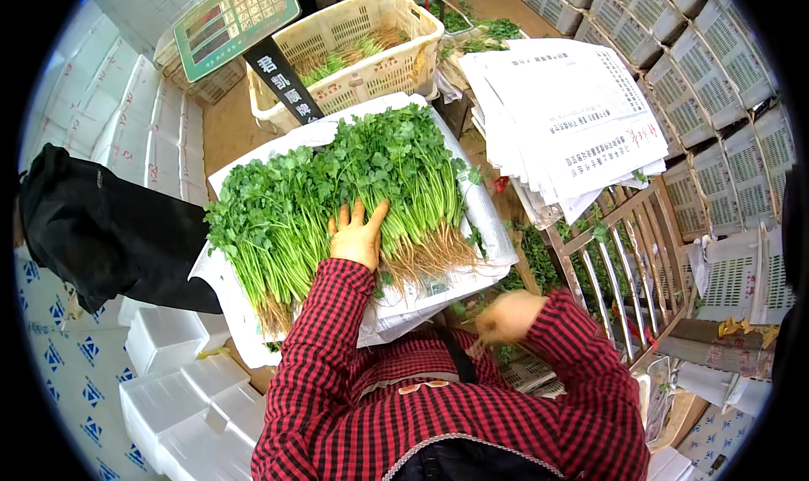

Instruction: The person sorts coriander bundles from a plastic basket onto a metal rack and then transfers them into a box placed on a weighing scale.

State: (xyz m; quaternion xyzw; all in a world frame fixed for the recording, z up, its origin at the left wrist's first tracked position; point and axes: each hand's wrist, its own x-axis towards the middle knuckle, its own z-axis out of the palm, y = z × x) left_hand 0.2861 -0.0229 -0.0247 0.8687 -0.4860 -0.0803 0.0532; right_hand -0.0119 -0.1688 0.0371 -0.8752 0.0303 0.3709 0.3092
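Observation:
Leafy green herbs (379, 159), like coriander or Chinese celery, lie in thick bunches with brown roots towards me. They rest on printed paper sheets (436, 301) spread before me. My left hand (356, 241) presses on the stems between two groups of bunches, fingers spread and gripping nothing. To the right, below the paper's edge, my right hand (510, 317) hangs near my lap, blurred. Thin root-like strands show by its fingers, but whether it grips them is unclear. Both sleeves are red and black checked.
Behind the herbs are a weighing-scale display (237, 23) on a black post (281, 80) and a plastic crate (354, 86) holding rooted greens. A paper stack (562, 114) stands right, above a slatted metal frame (622, 272). White boxes (183, 380) and a black cloth-covered object (133, 241) are left.

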